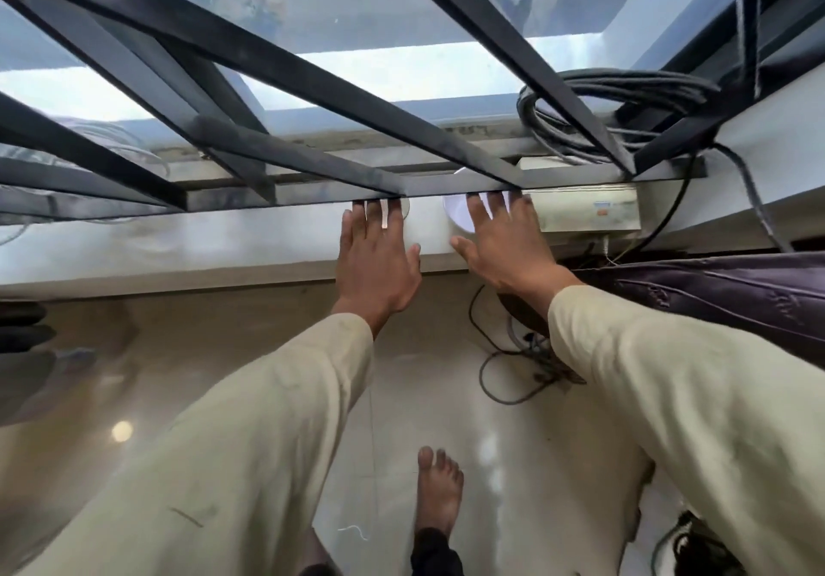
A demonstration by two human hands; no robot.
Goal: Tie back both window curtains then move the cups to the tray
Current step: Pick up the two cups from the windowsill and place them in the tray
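Bare foot (439, 488) on glossy floor (250, 374), cables (520, 370) loose just right of it. Both arms in beige sleeves (277, 419) reach forward to the white window sill (178, 240).

Left hand (377, 258): fingers spread, grip apart, fingertips at a small cup (404, 209) under the black grille bar (446, 189); contact unclear.

Right hand (500, 240): fingers splayed over a white cup (455, 216), not closed on it.

Grille bars leave a narrow gap above the sill. White box (585, 216) right of the cups; dark curtain (714, 294) bundled at right; coiled cable (625, 106) beyond.
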